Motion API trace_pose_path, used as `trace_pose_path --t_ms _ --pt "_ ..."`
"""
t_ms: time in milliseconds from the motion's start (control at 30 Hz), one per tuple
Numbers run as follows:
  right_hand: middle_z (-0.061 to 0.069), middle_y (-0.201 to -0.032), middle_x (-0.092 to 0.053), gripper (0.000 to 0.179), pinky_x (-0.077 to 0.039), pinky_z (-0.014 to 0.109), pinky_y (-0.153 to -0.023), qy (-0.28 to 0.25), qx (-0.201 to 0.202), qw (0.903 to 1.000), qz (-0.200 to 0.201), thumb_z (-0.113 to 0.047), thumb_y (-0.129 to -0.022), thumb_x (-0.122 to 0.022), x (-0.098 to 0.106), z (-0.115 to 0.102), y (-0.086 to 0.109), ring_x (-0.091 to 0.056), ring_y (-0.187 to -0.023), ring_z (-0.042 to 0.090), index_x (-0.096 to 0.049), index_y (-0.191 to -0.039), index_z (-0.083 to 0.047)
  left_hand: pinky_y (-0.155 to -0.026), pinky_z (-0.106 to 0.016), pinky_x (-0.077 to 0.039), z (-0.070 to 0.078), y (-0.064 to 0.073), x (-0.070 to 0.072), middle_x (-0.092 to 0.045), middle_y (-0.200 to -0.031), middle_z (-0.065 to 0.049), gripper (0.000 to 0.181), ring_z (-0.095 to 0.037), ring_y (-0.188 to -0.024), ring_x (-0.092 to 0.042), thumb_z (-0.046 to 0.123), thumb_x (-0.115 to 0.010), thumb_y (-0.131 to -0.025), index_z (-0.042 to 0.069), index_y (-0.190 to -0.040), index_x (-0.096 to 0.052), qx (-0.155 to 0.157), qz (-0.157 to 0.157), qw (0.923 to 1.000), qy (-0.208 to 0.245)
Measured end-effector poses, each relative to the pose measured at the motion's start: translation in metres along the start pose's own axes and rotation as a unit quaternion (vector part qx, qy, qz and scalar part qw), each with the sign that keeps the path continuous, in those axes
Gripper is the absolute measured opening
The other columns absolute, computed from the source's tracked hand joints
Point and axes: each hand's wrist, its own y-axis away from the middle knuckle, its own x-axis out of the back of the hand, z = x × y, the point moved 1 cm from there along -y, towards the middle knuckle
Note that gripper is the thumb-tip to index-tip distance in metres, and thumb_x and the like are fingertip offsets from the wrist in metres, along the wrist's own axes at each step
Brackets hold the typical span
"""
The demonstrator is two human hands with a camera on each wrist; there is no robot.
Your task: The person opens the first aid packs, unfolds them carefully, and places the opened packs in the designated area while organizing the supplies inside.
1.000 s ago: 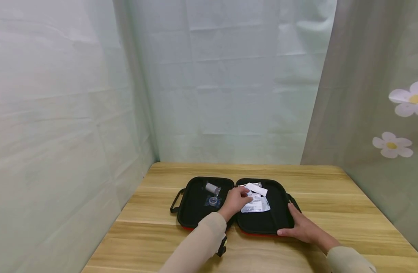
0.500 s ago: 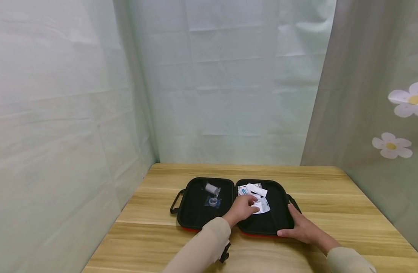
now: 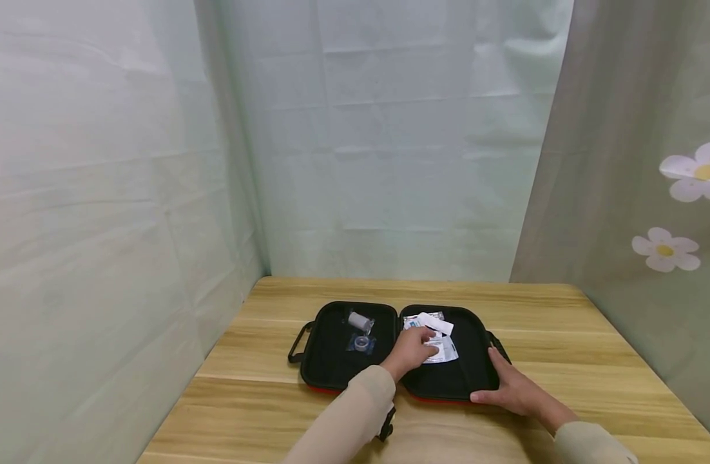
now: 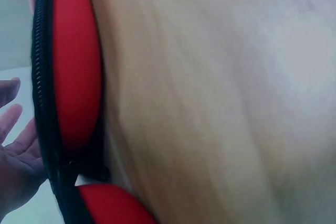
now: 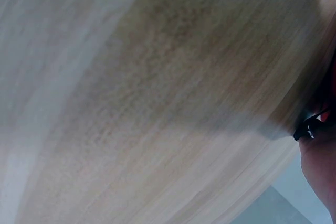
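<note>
A black case with a red outer shell (image 3: 442, 399) lies unfolded on the table, its zipper edge (image 4: 44, 77) and red side close in the left wrist view. My left hand (image 3: 410, 351) hovers low over or touches white printed packets (image 3: 444, 351) in the right half; its fingers (image 4: 23, 142) are bent loosely, with a gap to the thumb. A white strip-shaped packet (image 3: 436, 322) lies just beyond. My right hand (image 3: 517, 390) holds the near right corner of the case, thumb on the front rim. Its fingers' undersides are hidden.
The left half holds a wrapped white roll (image 3: 361, 321) and a tape roll in a clear bag (image 3: 362, 343). A carry handle (image 3: 299, 341) sticks out left. The wooden table (image 3: 245, 399) meets hanging curtains (image 3: 390, 161) behind.
My left hand first moved nearer and slightly right over the packets, uncovering the ones behind, then shifted slightly back. My right hand stays at the case corner.
</note>
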Motion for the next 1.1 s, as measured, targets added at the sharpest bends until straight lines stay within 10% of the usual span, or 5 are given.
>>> trace_pose_path --t_ms 533,1100 --pt "0.040 -0.155 -0.010 0.118 -0.020 0.068 -0.109 -0.001 0.007 0.9999 0.009 -0.047 -0.078 -0.081 -0.001 -0.003 0.002 -0.018 -0.139 0.057 -0.011 -0.151 0.015 -0.076 -0.025 -0.052 0.006 0.015 0.009 -0.072 -0.094 -0.010 0.023 -0.015 -0.084 -0.066 0.010 -0.076 -0.085 0.000 -0.105 -0.074 -0.005 -0.035 0.9993 0.006" --pt "0.040 -0.155 -0.009 0.117 -0.020 0.069 -0.109 -0.006 0.014 0.9998 0.013 -0.045 -0.079 -0.081 -0.002 0.002 0.003 -0.018 -0.139 0.058 -0.011 -0.151 0.015 -0.086 -0.033 -0.051 0.004 -0.001 -0.001 -0.071 -0.103 -0.016 0.028 -0.028 -0.094 -0.065 0.008 -0.075 -0.082 -0.004 -0.108 -0.072 0.022 0.008 0.9989 -0.041"
